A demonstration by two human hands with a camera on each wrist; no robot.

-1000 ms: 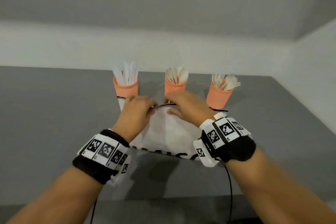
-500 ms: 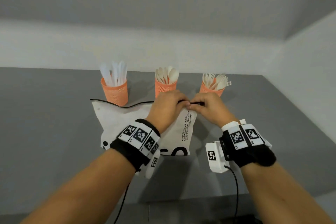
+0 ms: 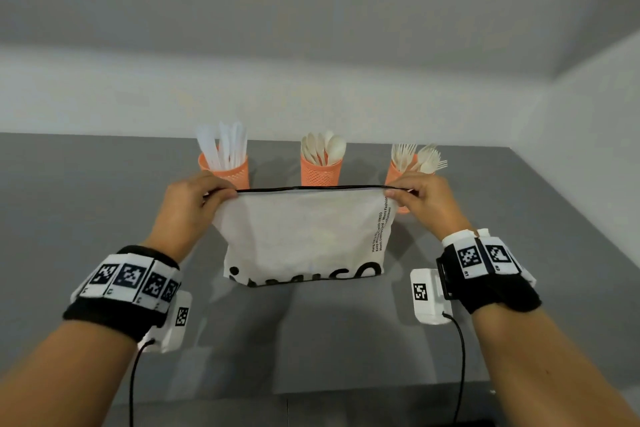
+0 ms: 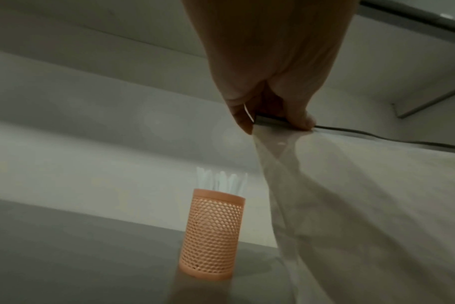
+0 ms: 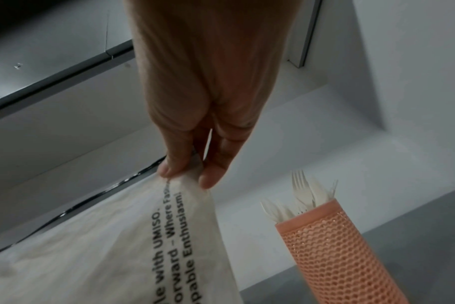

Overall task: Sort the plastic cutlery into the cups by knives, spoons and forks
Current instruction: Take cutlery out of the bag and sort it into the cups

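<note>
Three orange mesh cups stand in a row at the back of the grey table. The left cup holds white knives, the middle cup holds spoons, the right cup holds forks. In front of them a white zip bag with black print hangs upright, stretched flat between my hands. My left hand pinches its top left corner. My right hand pinches its top right corner. The knife cup and fork cup show in the wrist views.
A white wall runs behind the cups and along the right side. The table's front edge lies near my forearms. Black cables hang from both wrist cameras.
The bag was lying on the table with both hands close together at its black top edge. The hands have slid apart to its two corners and lifted it upright.
</note>
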